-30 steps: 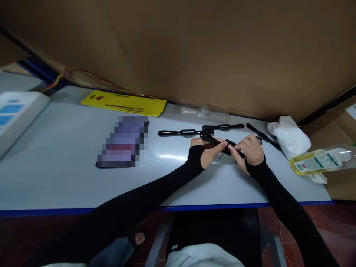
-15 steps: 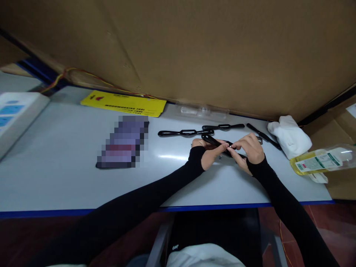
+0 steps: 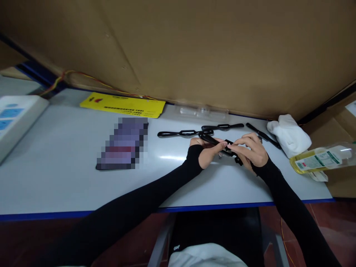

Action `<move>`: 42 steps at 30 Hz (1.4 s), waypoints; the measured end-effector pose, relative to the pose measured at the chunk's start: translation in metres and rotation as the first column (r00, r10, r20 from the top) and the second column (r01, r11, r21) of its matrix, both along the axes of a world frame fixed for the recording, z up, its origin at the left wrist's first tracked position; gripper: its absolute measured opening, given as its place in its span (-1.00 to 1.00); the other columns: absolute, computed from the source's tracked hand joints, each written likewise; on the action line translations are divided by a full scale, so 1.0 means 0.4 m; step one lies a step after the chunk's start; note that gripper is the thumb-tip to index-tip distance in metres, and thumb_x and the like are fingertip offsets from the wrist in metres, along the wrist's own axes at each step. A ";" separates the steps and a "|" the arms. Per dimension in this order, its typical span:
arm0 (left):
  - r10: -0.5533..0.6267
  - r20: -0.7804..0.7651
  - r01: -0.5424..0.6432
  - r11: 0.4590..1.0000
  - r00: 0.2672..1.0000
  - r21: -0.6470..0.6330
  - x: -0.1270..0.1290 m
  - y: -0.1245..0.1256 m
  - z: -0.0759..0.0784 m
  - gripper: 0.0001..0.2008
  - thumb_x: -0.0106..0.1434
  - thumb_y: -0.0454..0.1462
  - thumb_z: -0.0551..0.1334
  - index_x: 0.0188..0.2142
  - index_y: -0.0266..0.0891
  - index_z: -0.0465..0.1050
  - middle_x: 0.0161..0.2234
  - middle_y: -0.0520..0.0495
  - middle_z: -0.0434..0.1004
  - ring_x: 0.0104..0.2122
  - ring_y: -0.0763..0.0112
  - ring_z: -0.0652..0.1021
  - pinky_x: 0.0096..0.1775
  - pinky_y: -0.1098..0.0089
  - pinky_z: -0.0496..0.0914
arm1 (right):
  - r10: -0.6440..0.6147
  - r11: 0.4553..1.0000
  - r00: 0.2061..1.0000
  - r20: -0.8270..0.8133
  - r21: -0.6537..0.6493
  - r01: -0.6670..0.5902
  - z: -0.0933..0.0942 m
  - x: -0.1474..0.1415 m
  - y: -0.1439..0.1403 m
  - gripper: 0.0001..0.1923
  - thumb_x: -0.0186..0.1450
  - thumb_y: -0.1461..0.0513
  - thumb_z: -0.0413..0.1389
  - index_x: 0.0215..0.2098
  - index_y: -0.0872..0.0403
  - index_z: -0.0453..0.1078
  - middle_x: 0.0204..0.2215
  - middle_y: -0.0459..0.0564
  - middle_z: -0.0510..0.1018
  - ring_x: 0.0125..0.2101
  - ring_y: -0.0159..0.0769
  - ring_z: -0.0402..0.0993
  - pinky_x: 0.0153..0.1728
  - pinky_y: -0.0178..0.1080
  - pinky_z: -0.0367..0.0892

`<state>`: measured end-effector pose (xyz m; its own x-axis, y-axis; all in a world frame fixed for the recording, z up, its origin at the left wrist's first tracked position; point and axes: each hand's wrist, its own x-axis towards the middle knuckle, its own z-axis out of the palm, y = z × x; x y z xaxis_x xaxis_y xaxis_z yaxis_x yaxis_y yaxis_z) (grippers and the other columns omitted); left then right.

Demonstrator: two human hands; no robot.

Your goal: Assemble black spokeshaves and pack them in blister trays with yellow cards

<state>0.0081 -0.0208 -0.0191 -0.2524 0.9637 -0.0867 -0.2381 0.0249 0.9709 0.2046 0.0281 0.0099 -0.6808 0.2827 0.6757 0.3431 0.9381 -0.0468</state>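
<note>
A black spokeshave [image 3: 209,139], with a long handle and a slotted middle, is held at a slant above the table. My left hand [image 3: 206,155] is closed around its left handle, the thumb pressing near the middle. My right hand [image 3: 254,151] has its fingertips pinched together at the spokeshave's middle, by a tiny shiny spot too small to name. Its lower fingers are partly hidden. Just behind my hands lie two more black spokeshaves, one on the left [image 3: 187,133] and one at the centre [image 3: 222,127]. Another black spokeshave [image 3: 263,135] lies behind my right hand.
Yellow printed cards [image 3: 122,105] and clear plastic packaging [image 3: 204,112] lie along the cardboard wall. A blurred-out phone-like slab [image 3: 122,144] rests left. To the right are a white cloth bundle [image 3: 289,135] and a tipped bottle of yellow liquid [image 3: 317,160]. A white box [image 3: 22,118] stands far left.
My right hand has shifted slightly right and its fingers have straightened somewhat. More of the spokeshave's middle and right end now shows. My left hand keeps its grip, moving only slightly.
</note>
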 end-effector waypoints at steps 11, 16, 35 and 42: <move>-0.005 -0.040 0.005 1.000 0.999 0.022 0.014 -0.008 -0.002 -0.79 0.01 -0.17 0.54 -0.43 -0.27 0.71 -0.46 -0.12 0.70 -0.48 0.27 0.66 -0.38 0.32 0.59 | -0.132 0.990 0.983 -0.126 -0.070 0.123 0.011 -0.033 -0.040 -0.73 0.33 0.33 0.27 -0.50 0.02 0.37 -0.61 -0.11 0.44 -0.46 -0.29 0.24 -0.41 -0.20 0.29; 0.031 -0.024 -0.030 0.999 0.999 0.037 0.015 -0.010 0.011 -0.83 0.02 -0.20 0.53 -0.45 -0.26 0.70 -0.45 -0.13 0.70 -0.48 0.26 0.66 -0.39 0.32 0.59 | -0.273 0.948 0.949 -0.156 -0.209 0.238 0.025 -0.034 -0.064 -0.61 0.35 0.34 0.15 -0.57 0.00 0.13 -0.66 -0.17 0.24 -0.54 -0.36 0.16 -0.48 -0.25 0.15; 0.050 0.016 -0.049 0.999 0.999 -0.013 0.013 -0.004 0.000 -0.77 0.02 -0.18 0.54 -0.42 -0.32 0.69 -0.47 -0.14 0.69 -0.50 0.27 0.67 -0.42 0.34 0.61 | -0.365 0.820 0.931 0.027 -0.463 0.335 -0.007 -0.074 -0.085 -0.77 0.36 0.27 0.06 -0.47 0.03 0.24 -0.54 -0.16 0.31 -0.57 -0.45 0.21 -0.51 -0.33 0.16; -0.049 0.090 0.057 0.994 0.995 -0.093 0.003 0.008 -0.010 -0.65 -0.09 -0.13 0.60 -0.40 -0.36 0.69 -0.45 -0.18 0.70 -0.46 0.24 0.68 -0.37 0.29 0.65 | 0.012 0.973 1.000 -0.009 -0.230 -0.014 0.013 -0.013 -0.020 -0.71 0.42 0.34 0.13 0.08 0.02 0.50 -0.26 0.02 0.52 -0.37 -0.34 0.40 -0.37 -0.28 0.38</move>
<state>0.0094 -0.0176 -0.0231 -0.1889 0.9618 -0.1981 -0.3177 0.1310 0.9391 0.1993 0.0202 0.0150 -0.6810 0.4223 0.5982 0.3296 0.9063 -0.2646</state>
